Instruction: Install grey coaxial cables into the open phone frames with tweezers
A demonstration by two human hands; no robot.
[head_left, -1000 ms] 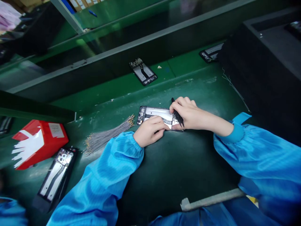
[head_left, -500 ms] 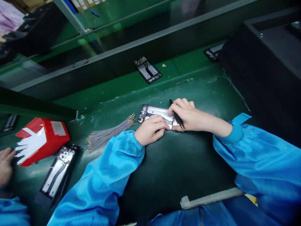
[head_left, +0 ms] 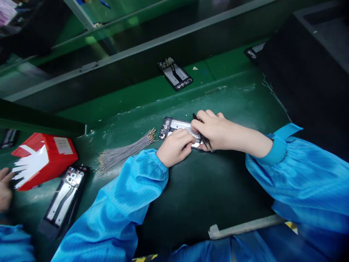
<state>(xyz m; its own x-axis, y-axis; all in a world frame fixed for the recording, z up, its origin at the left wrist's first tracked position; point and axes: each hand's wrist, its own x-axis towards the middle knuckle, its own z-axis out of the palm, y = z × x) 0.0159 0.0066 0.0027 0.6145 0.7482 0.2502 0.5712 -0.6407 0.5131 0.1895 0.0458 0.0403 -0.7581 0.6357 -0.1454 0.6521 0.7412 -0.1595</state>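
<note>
An opened phone, with its circuit parts and silver inner plate showing, lies flat on the green bench in front of me. My left hand is closed over its near edge, fingers curled and thumb bent; the fingertips are partly hidden. Black tweezers are gripped in my right hand, their tips slanting down at the right end of the phone. That end is mostly covered by my fingers. Left of the phone lies a bundle of thin grey cables with gold-coloured ends.
A red bin with white strips stands at the left, beside another person's hand. Nearer me lie stacked opened phones. Another opened phone rests on the rear ledge. A large black box occupies the right.
The view has shifted slightly. My right hand and the tweezers have tilted a little over the phone's right end. My left hand stays at the phone.
</note>
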